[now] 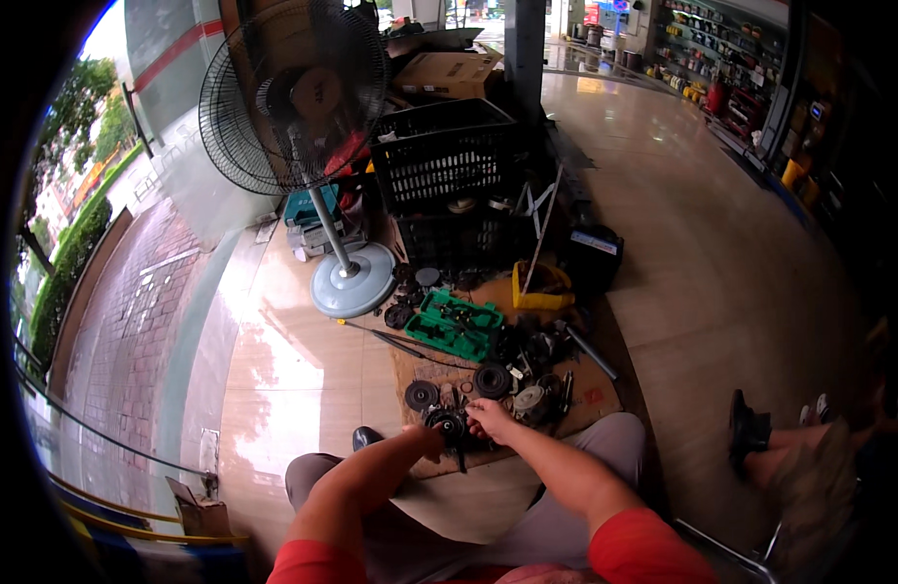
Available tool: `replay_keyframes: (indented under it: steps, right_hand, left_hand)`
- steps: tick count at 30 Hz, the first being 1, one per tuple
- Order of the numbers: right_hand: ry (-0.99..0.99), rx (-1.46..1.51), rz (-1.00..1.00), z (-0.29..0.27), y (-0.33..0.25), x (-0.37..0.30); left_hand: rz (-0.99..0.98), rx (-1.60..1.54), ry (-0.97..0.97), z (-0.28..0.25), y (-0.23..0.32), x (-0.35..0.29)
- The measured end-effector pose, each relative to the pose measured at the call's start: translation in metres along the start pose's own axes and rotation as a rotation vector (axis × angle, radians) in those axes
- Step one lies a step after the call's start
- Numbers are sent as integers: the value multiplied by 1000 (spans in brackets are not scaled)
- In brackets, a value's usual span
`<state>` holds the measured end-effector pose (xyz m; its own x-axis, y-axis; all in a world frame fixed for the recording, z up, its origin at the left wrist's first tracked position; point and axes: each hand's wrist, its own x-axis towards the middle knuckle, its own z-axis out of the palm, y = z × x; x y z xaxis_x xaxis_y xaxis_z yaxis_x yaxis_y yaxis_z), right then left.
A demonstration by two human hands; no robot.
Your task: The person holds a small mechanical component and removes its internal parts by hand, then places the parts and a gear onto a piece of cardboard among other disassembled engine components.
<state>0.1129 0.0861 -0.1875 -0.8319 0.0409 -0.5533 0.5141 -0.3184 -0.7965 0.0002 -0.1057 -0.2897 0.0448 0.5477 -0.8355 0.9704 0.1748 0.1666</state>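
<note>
Between my knees, a round black machine part (446,423) with a ringed face sits low over a cardboard sheet (424,370). My left hand (429,441) grips its left side, the fingertips partly hidden. At its upper right, my right hand (493,420) has its fingers pinched together; whatever is in them is too small to make out. Close by on the cardboard lie a black pulley-like disc (421,394), a thicker black wheel (492,380) and a pale grey metal housing (530,402). Beyond them an opened green tool case (456,324) holds dark tools.
A pedestal fan (352,279) stands at the far left beside stacked black crates (449,156). A yellow container (542,287) and a dark battery-like box (593,255) are beyond the parts. A dark tube (592,352) lies right. Another person's leg and shoe (750,424) show at right.
</note>
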Motion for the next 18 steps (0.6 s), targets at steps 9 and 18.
replay_keyframes:
  steps: [9,18]
  right_hand:
    - [2,378,155,0,7,-2]
    - [-61,339,111,0,9,-11]
  left_hand:
    - [99,14,15,-7,2,-3]
    - [-49,83,-217,-29,16,-6]
